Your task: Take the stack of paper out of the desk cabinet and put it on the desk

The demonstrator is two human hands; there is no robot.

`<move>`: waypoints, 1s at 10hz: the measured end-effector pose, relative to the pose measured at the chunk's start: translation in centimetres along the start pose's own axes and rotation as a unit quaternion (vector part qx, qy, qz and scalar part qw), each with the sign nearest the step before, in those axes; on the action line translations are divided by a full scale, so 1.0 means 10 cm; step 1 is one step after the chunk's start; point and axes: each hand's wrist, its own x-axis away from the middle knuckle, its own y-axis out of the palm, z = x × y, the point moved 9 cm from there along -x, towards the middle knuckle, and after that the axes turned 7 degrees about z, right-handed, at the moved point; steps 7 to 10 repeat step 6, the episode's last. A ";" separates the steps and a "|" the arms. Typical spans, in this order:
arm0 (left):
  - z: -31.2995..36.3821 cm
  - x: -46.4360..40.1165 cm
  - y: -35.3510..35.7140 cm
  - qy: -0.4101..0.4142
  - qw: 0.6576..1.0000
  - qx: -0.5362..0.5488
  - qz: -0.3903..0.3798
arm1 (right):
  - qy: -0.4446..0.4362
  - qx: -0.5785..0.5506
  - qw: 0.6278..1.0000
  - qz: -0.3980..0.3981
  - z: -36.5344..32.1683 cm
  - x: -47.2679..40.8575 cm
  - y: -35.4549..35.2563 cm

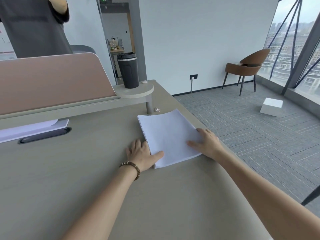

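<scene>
A white stack of paper (168,135) lies flat on the beige desk (86,170), close to the desk's right edge. My left hand (141,154) rests at the stack's near left corner, thumb on top of the sheets and fingers along the left side. My right hand (207,142) holds the stack's right edge, thumb on top and fingers at the side. The desk cabinet is not in view.
A black tumbler (128,70) stands on a round raised shelf (136,91) at the back. A pink divider (52,78) runs along the far side, with a person in grey behind it. A white box (34,129) lies at the left. A brown chair (245,70) and a white box (271,106) are on the carpet.
</scene>
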 end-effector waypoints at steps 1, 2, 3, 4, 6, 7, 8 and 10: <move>-0.06 0.04 0.05 -0.004 0.999 -0.050 0.010 | -0.006 0.066 0.998 -0.003 -0.03 0.04 -0.02; -0.07 0.08 0.07 -0.006 0.997 -0.069 0.018 | -0.015 0.101 0.995 -0.004 -0.05 0.06 -0.03; -0.04 0.11 0.03 -0.009 0.997 -0.069 0.025 | -0.024 0.147 0.989 -0.013 -0.07 0.08 -0.04; -0.01 0.14 -0.04 -0.007 0.999 -0.025 0.036 | -0.008 0.151 0.988 -0.004 -0.10 0.08 -0.09; 0.10 0.29 -0.33 0.044 0.995 0.053 0.067 | -0.036 0.084 0.995 0.028 -0.49 0.25 -0.32; 0.10 0.29 -0.33 0.044 0.995 0.053 0.067 | -0.036 0.084 0.995 0.028 -0.49 0.25 -0.32; 0.10 0.29 -0.33 0.044 0.995 0.053 0.067 | -0.036 0.084 0.995 0.028 -0.49 0.25 -0.32; 0.10 0.29 -0.33 0.044 0.995 0.053 0.067 | -0.036 0.084 0.995 0.028 -0.49 0.25 -0.32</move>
